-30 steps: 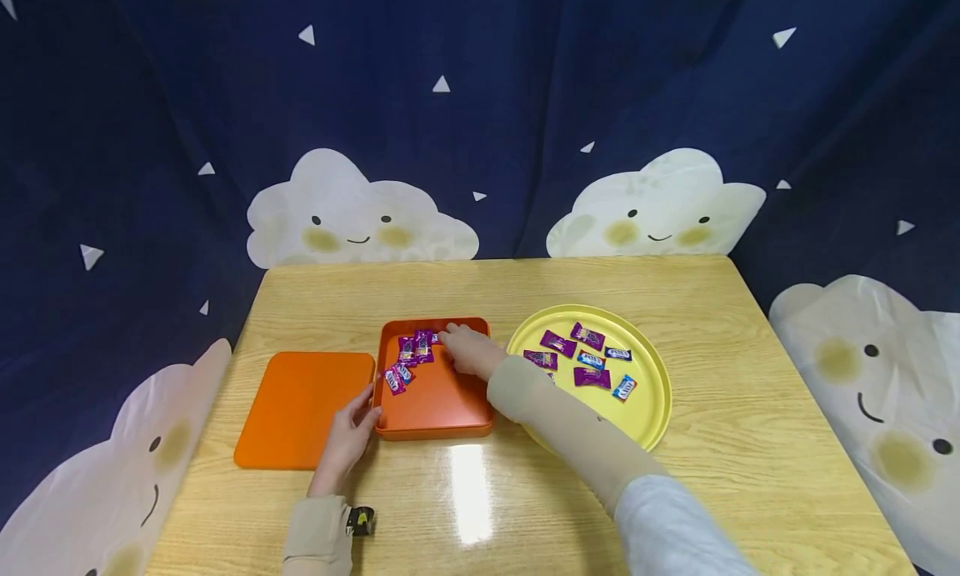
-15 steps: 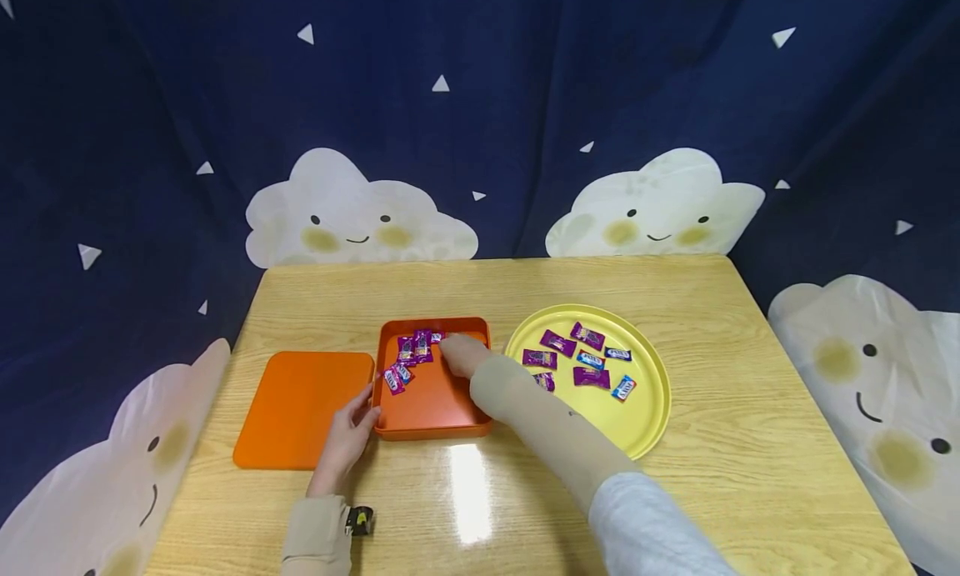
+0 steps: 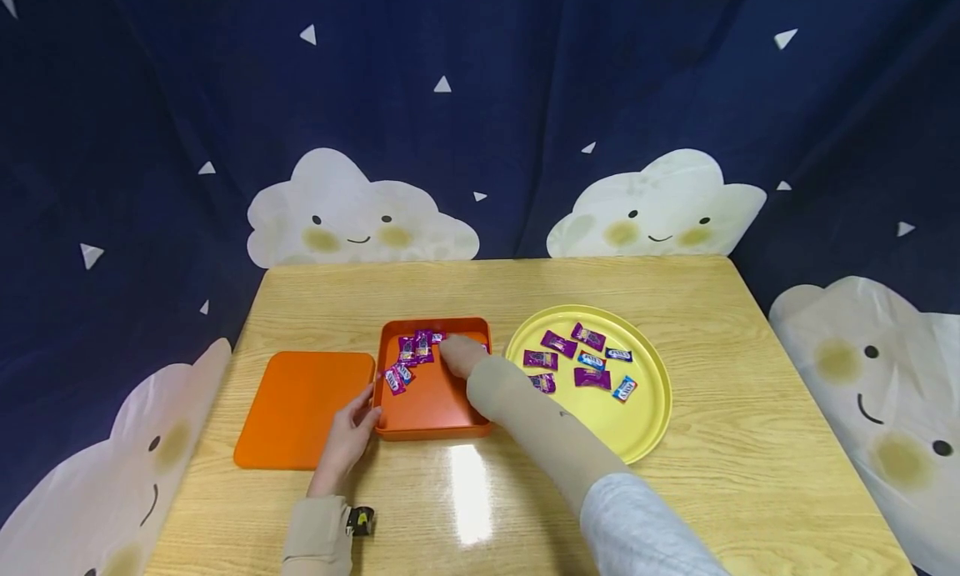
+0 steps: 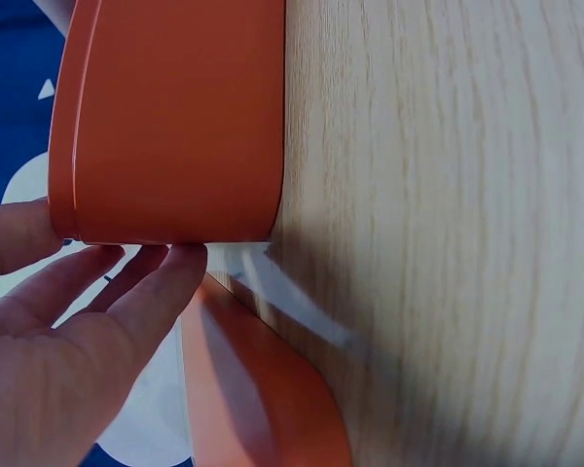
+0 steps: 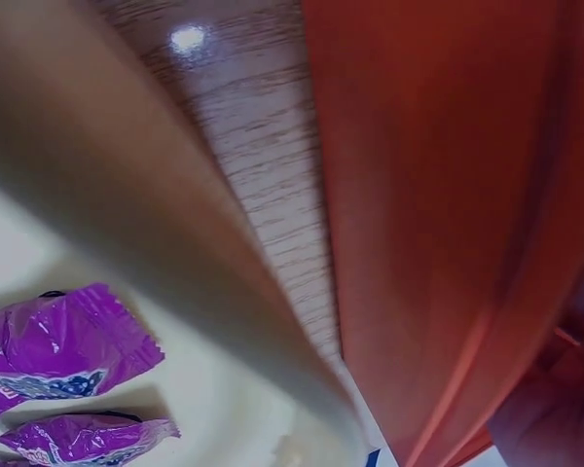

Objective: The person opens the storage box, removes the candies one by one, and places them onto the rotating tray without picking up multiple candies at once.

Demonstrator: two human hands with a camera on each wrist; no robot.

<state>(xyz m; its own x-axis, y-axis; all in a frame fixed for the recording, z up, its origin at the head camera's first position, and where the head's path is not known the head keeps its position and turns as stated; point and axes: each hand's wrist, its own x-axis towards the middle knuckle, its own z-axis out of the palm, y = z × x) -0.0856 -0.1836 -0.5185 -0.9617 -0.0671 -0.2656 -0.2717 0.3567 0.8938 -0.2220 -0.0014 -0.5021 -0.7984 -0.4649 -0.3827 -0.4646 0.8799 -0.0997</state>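
Note:
In the head view, my left hand (image 3: 351, 436) is at the left wall of a red-orange box (image 3: 435, 409). Its fingers (image 4: 161, 297), extended, touch the box's outer side in the left wrist view. My right hand (image 3: 461, 355) reaches down inside the box near the back right; its fingers are hidden, so what they hold cannot be told. Left of it in the box lie several wrapped candies: purple packets (image 3: 423, 347), a pink one (image 3: 393, 381) and blue ones (image 3: 405, 373). A small blue-white packet (image 3: 438, 338) sits by the back wall.
A round yellow tray (image 3: 651, 418) stands right of the box, bearing several purple candies (image 3: 588, 336) and blue-red ones (image 3: 624, 388). Left of the box lies a flat orange lid (image 3: 303, 409). A dark-blue cloud-patterned curtain (image 3: 510, 76) surrounds the wooden table (image 3: 750, 409).
My right hand has turned, and its forearm has shifted left, uncovering more of the purple candies at the tray's left side. My left hand has stayed put.

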